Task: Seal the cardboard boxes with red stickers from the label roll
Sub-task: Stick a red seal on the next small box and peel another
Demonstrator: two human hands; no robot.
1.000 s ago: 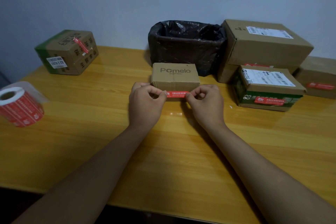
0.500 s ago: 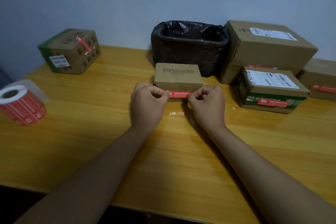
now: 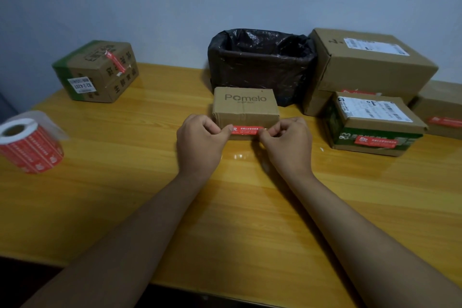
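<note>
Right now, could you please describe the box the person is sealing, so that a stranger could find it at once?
Find the bin lined with a black bag against the wall at the back of the wooden table. Directly in front of it sits a small brown box, with the left hand and right hand holding a red sticker at its front face. Only this box has "Pomelo" printed on top.

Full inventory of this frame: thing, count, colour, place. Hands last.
Pomelo box: 1, brown, table centre.
Red sticker: 1, red, at that box's near face, an end pinched by each hand.
Label roll: 1, red and white, far left.
Printed box: 1, brown and green, back left, red sticker on top.
Bin: 1, black liner, behind the Pomelo box.
Boxes at right: at least 4, brown, one part green, piled by the wall.
Table: 1, yellow wood.
Left hand: pinches the sticker.
Right hand: pinches the sticker.
</note>
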